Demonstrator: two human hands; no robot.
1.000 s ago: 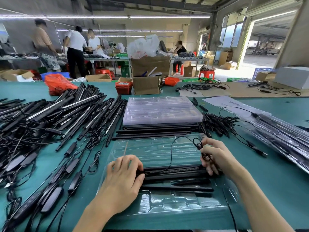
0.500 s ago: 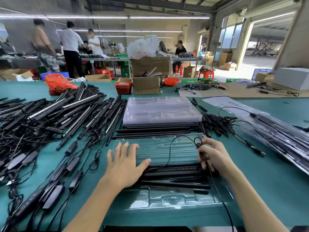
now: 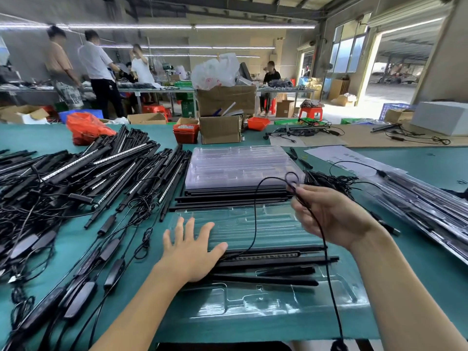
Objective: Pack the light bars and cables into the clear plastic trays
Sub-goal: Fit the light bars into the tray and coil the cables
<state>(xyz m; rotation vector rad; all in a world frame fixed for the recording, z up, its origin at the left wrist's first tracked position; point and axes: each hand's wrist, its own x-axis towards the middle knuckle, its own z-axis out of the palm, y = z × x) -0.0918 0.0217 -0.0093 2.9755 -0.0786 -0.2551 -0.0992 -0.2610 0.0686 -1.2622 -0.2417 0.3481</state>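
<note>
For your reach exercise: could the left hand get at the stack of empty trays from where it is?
Probably yes. The left hand lies open on the tray, holding nothing, and only flat bars lie between it and the stack.

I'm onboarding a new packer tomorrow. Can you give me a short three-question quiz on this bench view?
1. True or false: the left hand grips a light bar.
2. What does the right hand hold? A) a black cable B) a cardboard box C) a red bag
3. Fill in: the stack of empty clear trays lies ____ the open tray that is being packed.

Key
1. False: it lies flat with its fingers spread, on the left end of the open tray and the bars in it.
2. A: the cable is pinched and lifted above the tray.
3. Beyond (farther from the person).
</note>
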